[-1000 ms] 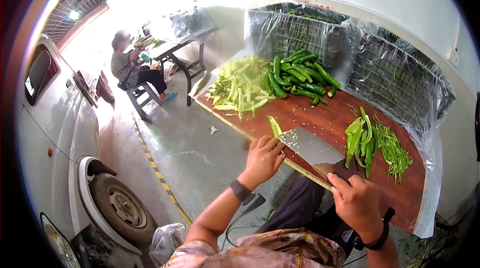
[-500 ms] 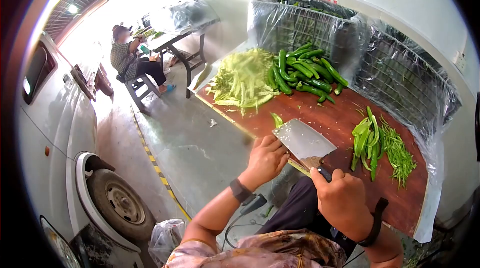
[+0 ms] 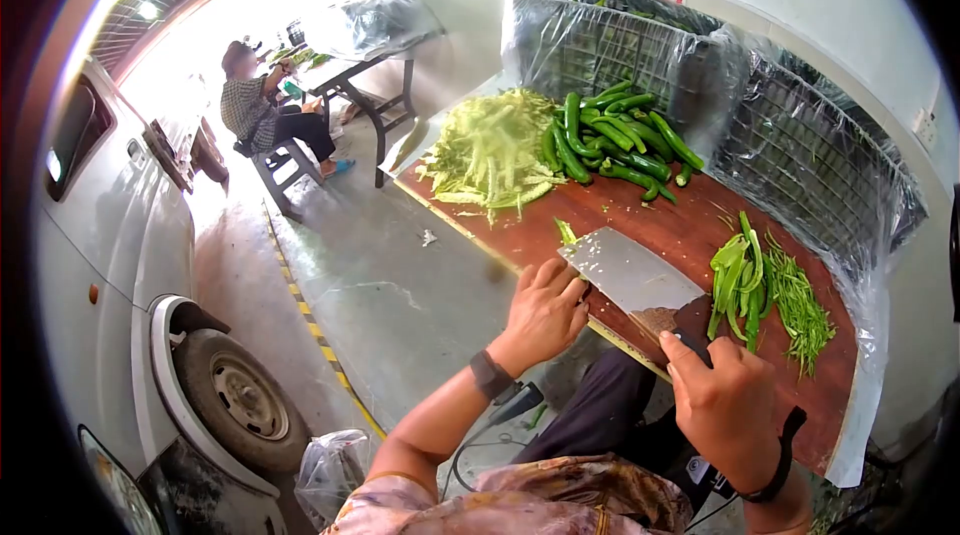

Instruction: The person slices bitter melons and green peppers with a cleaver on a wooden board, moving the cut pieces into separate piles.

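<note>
Right hand [image 3: 725,405] grips the cleaver [image 3: 630,275], blade flat over a green pepper [image 3: 567,231] pinned by the left hand [image 3: 548,313] at the near edge of the red table [image 3: 650,220] — fingertips best kept curled clear.

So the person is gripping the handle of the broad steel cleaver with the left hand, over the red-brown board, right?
Not quite: it is the right hand that grips the handle of the broad steel cleaver over the red-brown board. The left hand sits curled beside the blade's front end. The head view shows this.
</note>
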A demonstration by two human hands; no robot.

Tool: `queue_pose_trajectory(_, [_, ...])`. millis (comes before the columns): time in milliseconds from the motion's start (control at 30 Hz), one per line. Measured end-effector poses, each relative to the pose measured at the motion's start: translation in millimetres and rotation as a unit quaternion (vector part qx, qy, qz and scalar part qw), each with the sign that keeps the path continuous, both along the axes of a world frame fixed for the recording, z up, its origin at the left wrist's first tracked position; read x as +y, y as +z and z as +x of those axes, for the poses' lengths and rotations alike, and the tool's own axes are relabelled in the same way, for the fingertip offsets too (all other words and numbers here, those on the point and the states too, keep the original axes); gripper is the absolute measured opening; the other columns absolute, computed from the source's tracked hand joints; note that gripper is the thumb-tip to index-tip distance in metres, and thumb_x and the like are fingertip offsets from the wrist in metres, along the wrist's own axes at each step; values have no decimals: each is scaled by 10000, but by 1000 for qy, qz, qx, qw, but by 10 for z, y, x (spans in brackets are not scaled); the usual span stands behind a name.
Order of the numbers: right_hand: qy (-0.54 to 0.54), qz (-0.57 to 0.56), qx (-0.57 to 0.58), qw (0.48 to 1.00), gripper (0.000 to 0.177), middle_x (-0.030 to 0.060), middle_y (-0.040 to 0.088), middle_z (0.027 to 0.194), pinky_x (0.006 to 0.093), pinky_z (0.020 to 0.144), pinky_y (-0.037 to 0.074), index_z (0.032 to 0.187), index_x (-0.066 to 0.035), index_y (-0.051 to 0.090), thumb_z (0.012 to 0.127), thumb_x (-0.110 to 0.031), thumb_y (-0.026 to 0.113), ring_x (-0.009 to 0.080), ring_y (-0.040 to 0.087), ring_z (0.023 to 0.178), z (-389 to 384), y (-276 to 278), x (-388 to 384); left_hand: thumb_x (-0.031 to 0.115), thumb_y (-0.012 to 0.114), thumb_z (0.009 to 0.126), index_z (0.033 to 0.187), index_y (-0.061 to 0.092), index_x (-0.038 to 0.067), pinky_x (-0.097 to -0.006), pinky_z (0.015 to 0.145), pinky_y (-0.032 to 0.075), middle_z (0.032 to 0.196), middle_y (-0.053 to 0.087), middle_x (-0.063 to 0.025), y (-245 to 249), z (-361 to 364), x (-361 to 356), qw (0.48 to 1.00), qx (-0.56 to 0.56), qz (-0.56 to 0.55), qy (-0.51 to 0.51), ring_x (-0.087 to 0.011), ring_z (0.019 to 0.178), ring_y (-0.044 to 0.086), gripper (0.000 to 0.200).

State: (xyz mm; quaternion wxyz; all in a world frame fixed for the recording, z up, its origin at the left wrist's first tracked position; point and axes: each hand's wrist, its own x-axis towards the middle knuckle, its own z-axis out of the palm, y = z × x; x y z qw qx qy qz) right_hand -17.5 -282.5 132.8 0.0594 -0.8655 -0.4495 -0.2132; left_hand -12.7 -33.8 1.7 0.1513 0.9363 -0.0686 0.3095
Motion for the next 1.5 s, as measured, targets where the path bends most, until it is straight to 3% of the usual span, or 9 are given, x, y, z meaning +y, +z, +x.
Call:
queue_pose_trajectory(233, [-18, 11, 18, 1000, 361, 91, 519, 732, 407, 535, 451, 1124, -160, 720, 767, -134, 767, 286, 582, 624, 5, 14, -51, 201, 595, 840, 1031, 616, 17, -524, 1053, 331, 1107, 585, -166, -48, 57, -20, 998, -44, 35, 11, -346, 1208, 477, 265])
queue_pose_trajectory(333, [-19, 12, 20, 1000, 356, 91, 526, 731, 411, 540, 456, 1123, -158, 719, 770, -140, 764, 286, 586, 627, 0, 9, -42, 216, 584, 845, 1237, 598, -40, -466, 1111, 320, 1231, 592, -164, -53, 68, 15, 998, 24, 51, 9, -321, 1292, 450, 469])
queue_pose_trajectory(600, [7, -8, 44, 999, 360, 112, 556, 735, 393, 533, 488, 1125, -162, 726, 773, -116, 666, 283, 606, 634, 34, -32, 66, 211, 565, 861, 1046, 675, 25, -393, 906, 434, 1114, 634, -114, 3, 40, 84, 998, 34, 36, -38, -263, 1093, 560, 285])
queue_pose_trajectory(733, [6, -51, 66, 997, 313, 130, 585, 711, 387, 541, 506, 1092, -131, 702, 785, -116, 645, 296, 637, 618, 45, 58, 150, 211, 570, 864, 1053, 671, 9, -399, 915, 437, 1091, 642, -120, 12, 34, 80, 996, 70, 41, -40, -273, 1092, 565, 294])
queue_pose_trajectory(800, [8, -67, 71, 995, 293, 132, 588, 698, 388, 543, 511, 1080, -119, 691, 791, -113, 637, 302, 646, 611, 72, 101, 228, 186, 591, 849, 893, 649, 43, -425, 880, 448, 968, 607, -118, -28, 64, 67, 998, -13, 16, -60, -304, 998, 563, 160])
queue_pose_trajectory(933, [9, -68, 79, 995, 290, 125, 585, 689, 394, 542, 514, 1076, -105, 664, 788, -103, 630, 304, 650, 606, 144, 9, 303, 174, 594, 846, 894, 635, 38, -430, 866, 451, 977, 601, -122, -29, 53, 62, 998, -11, 17, -63, -310, 1002, 561, 151])
queue_pose_trajectory(1000, [9, -53, 71, 996, 292, 127, 587, 696, 395, 542, 514, 1073, -103, 658, 783, -100, 631, 302, 648, 606, 134, -64, 253, 205, 577, 880, 1111, 657, -31, -398, 952, 442, 1168, 641, -148, 3, 38, 69, 996, 66, 48, -39, -286, 1185, 552, 340])
queue_pose_trajectory(1333, [10, 33, 19, 999, 339, 142, 608, 735, 440, 568, 505, 1153, -157, 696, 814, -157, 701, 322, 640, 631, 617, -578, 797, 204, 565, 890, 1213, 625, -18, -423, 1001, 425, 1284, 610, -163, -59, 44, 65, 994, 94, 45, -35, -298, 1252, 535, 396])
queue_pose_trajectory(1500, [-10, 143, 54, 988, 319, 115, 600, 684, 427, 549, 479, 1099, -136, 721, 781, -134, 745, 325, 613, 613, 630, -354, 478, 177, 585, 870, 1221, 613, -14, -446, 1009, 427, 1279, 605, -162, -76, -11, 47, 999, 17, 12, -42, -319, 1241, 540, 400])
